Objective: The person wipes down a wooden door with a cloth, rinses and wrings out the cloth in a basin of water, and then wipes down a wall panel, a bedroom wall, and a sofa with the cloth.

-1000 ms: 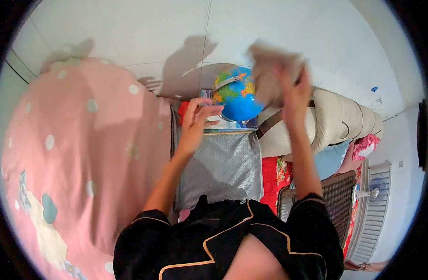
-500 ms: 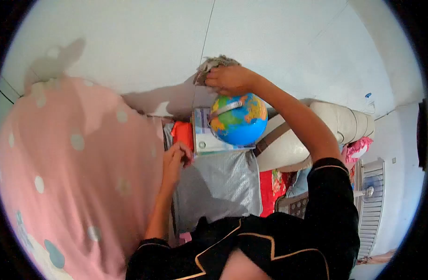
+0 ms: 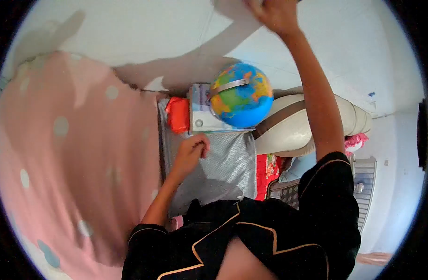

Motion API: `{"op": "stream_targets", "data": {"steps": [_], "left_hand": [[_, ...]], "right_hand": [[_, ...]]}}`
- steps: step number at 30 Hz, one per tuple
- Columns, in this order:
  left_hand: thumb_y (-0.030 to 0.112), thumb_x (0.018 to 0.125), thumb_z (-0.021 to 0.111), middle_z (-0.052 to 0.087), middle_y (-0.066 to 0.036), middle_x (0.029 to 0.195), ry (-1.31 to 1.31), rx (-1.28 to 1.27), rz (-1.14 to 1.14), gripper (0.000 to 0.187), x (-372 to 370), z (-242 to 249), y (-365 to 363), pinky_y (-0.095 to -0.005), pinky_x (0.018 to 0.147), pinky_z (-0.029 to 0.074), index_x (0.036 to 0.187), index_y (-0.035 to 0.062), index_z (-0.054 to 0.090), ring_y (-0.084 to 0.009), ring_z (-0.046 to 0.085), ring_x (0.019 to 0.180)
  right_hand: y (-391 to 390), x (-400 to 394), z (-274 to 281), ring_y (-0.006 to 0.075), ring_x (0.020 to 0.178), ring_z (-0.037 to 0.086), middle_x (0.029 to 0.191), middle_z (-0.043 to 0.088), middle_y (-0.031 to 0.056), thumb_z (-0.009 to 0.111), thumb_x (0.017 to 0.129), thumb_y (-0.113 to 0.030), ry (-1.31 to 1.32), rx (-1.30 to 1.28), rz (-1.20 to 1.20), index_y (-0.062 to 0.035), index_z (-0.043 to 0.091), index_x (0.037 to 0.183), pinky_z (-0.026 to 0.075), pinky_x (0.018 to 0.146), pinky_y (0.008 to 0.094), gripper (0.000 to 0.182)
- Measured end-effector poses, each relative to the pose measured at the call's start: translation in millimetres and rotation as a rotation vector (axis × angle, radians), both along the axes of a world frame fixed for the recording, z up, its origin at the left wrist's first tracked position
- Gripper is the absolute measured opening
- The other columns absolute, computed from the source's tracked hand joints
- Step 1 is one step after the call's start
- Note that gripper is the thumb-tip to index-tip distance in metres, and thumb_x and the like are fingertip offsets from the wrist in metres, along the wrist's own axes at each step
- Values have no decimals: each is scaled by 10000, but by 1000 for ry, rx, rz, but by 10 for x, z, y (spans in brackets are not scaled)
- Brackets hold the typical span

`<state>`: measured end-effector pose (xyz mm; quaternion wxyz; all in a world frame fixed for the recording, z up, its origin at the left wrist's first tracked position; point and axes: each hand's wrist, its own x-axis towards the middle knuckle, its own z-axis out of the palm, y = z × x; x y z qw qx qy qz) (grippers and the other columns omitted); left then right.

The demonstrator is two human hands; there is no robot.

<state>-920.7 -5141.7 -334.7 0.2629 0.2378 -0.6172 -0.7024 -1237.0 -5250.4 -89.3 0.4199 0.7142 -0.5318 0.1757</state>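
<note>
My right hand is raised high against the white wall, cut off by the top edge of the view. A grey-brown cloth was under its fingers a moment earlier; now only a dark sliver shows beside the hand, and the rest is out of view. My left hand hovers over the silver cover, fingers loosely curled, with nothing visible in them. Beyond it a globe with a metal arc stands on a flat white-and-purple box or book. A shiny red packet lies left of that.
Pink fabric with pale dots drapes over something large on the left. A rolled cream cushion or mattress lies right of the globe, against the wall. Red floral fabric and a brown patterned item lie nearer me.
My right hand has moved up the wall from just above the globe, and the cloth has mostly left view. My left hand has shifted right and slightly up. The camera view has tilted slightly.
</note>
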Motion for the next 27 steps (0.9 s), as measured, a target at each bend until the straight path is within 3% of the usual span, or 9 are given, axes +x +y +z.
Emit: {"op": "stream_targets", "data": {"steps": [4, 9, 12, 14, 18, 19, 22, 24, 27], "left_hand": [[0, 812, 431, 501, -28, 639, 3, -60, -143, 150, 21, -244, 154, -282, 585, 390, 697, 16, 526, -118, 479, 612], [-20, 793, 423, 489, -51, 615, -84, -122, -67, 121, 87, -241, 81, -290, 582, 389, 703, -6, 503, -128, 476, 602], [-39, 800, 433, 506, -65, 634, -9, -173, 96, 109, 82, -460, -79, -297, 603, 399, 724, -9, 506, -145, 499, 625], [-53, 804, 436, 516, -70, 649, 39, -221, 188, 110, 167, -569, -174, -300, 619, 406, 735, -8, 508, -154, 513, 644], [-75, 812, 431, 529, -73, 680, -74, -195, 217, 128, 395, -543, -376, -294, 665, 418, 753, 0, 516, -163, 526, 688], [-74, 813, 428, 532, -76, 682, -128, -194, 233, 135, 450, -544, -399, -293, 674, 420, 754, 3, 522, -162, 528, 696], [-65, 806, 433, 537, -80, 668, -54, -189, 278, 139, 510, -749, -488, -298, 678, 426, 749, 3, 540, -163, 531, 688], [-61, 801, 429, 533, -81, 662, -110, -196, 250, 139, 586, -728, -518, -298, 679, 428, 737, 0, 536, -162, 531, 688], [-54, 789, 418, 525, -76, 653, -219, -210, 247, 145, 729, -940, -614, -296, 682, 430, 712, -1, 529, -161, 526, 685]], "right_hand": [[-67, 339, -965, 289, 1103, 556, 1133, 590, 105, 670, 782, -256, 186, 850, 130, -109, 608, 1139, 434, 965, 423, 391], [-488, 696, -1122, 227, 1190, 506, 1241, 538, 54, 655, 810, -178, 609, 695, 441, -140, 593, 1158, 427, 996, 374, 355], [-787, 1028, -596, 248, 1180, 518, 1240, 557, 82, 599, 839, -141, 392, 463, 510, -110, 604, 1180, 416, 1012, 372, 342], [-900, 1241, -445, 354, 1215, 456, 1267, 535, 156, 637, 844, -320, 423, 272, 475, -32, 537, 1304, 314, 1036, 502, 552], [-1009, 1162, -1479, 273, 1038, 602, 1045, 643, 106, 570, 844, -112, 255, 758, 506, -74, 663, 1052, 474, 937, 389, 231], [-865, 1137, -1635, 287, 1023, 614, 1079, 654, 91, 583, 828, -109, 186, 1155, 298, -67, 658, 1057, 505, 912, 404, 245], [-764, 873, -2063, 294, 1072, 625, 1130, 669, 85, 583, 828, -169, 564, 976, 572, -96, 661, 1106, 518, 910, 421, 297], [-698, 983, -2049, 303, 1039, 638, 1080, 683, 95, 587, 823, -178, 718, 1275, 201, -102, 663, 1113, 520, 901, 411, 309], [-968, 1236, -1463, 321, 975, 644, 1022, 686, 118, 597, 838, -168, 392, 934, 470, -106, 667, 1100, 521, 856, 426, 278]]}}
